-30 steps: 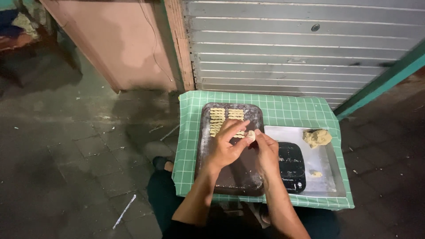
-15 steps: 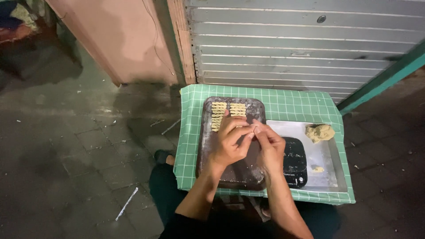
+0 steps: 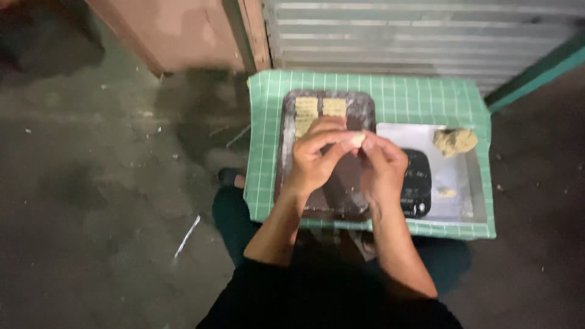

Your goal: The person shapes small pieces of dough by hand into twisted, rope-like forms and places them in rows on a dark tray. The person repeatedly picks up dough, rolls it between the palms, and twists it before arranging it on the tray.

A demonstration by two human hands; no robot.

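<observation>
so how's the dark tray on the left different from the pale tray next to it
The dark tray is brownish-black with rounded corners and dusted white; the pale tray is light and silvery. The dark tray carries a few flat, pale patterned pieces at its far end; the pale tray carries a rough dough lump and a black rectangular object. Both hands, left hand and right hand, pinching a small dough piece, are above the dark tray. Both trays sit on the green checked cloth.
</observation>
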